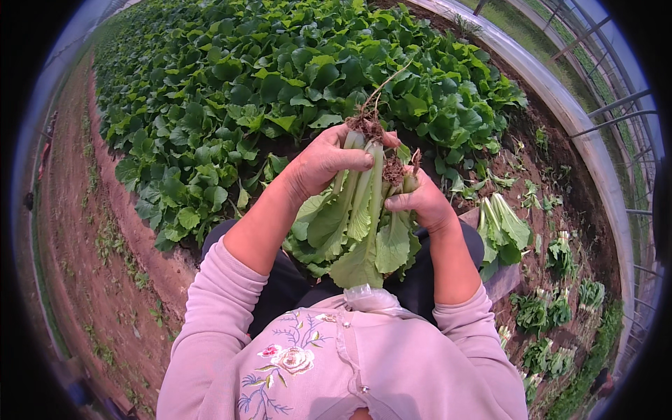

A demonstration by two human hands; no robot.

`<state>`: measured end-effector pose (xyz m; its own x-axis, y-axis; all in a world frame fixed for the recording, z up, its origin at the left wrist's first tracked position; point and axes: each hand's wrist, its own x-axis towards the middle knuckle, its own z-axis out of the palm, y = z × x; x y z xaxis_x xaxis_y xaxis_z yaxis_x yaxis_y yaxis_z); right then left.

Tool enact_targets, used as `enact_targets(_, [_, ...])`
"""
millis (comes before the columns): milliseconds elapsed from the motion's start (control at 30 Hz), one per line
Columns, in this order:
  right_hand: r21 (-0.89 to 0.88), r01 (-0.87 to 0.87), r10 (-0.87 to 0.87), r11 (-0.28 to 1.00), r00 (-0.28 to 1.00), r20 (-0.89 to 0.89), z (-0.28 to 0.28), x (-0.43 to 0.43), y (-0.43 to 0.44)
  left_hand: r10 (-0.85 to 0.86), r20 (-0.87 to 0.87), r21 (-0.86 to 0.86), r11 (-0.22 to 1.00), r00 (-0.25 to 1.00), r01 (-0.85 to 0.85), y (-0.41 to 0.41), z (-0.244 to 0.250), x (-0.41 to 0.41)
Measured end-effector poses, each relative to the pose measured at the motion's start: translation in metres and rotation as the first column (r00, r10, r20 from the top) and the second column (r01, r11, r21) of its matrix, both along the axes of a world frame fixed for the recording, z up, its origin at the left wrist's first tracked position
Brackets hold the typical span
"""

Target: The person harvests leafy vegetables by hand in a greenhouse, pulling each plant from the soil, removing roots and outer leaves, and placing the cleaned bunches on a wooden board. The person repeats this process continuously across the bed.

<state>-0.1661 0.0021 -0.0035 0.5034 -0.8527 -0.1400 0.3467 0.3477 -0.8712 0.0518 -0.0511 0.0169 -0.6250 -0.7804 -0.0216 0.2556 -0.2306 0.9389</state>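
Note:
My left hand [331,157] is closed around the pale stalks of a bunch of leafy greens [362,210], held roots up with the leaves hanging towards my lap. Soil clings to its roots [367,126], and one long thin root sticks up. In my right hand [420,199] are more stalks of the same greens, their soil-caked roots [394,170] by my thumb. The two hands are close together, and the leaves of both lots overlap. Some fingers are hidden behind the stalks.
A dense bed of growing greens [273,79] spreads ahead. Cut greens [504,226] lie on a flat sheet [504,283] at the right, with several tied bunches [535,310] on the soil beyond. A bare dirt strip [105,252] runs along the left; a pale curved greenhouse edge [593,136] borders the right.

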Motion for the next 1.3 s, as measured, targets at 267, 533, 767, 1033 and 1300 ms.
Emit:
enact_targets(267, [-0.089,0.213,-0.229,0.973,0.943,-0.242,-0.011,0.000,-0.014,0.605,0.382,-0.598,0.738,0.698,-0.313,-0.011,-0.005,0.003])
enact_targets(533, [-0.056,0.399,-0.403,0.915,0.903,-0.151,0.002,0.031,-0.020,0.537,0.413,-0.453,0.822,0.735,-0.346,-0.012,-0.005,-0.020])
enact_targets(767, [0.009,0.468,-0.466,0.884,0.881,-0.075,-0.010,0.035,-0.028,0.417,0.263,-0.197,0.906,0.870,-0.374,-0.011,-0.012,-0.030])
enact_targets(1033, [-0.078,0.536,-0.541,0.840,0.836,-0.084,-0.012,0.038,-0.025,0.258,0.129,-0.002,0.966,0.958,-0.260,-0.006,-0.010,-0.037])
enact_targets(1300, [-0.123,0.574,-0.581,0.809,0.813,-0.029,-0.014,0.026,-0.026,0.269,0.199,-0.137,0.960,0.942,-0.245,-0.005,0.004,-0.033])
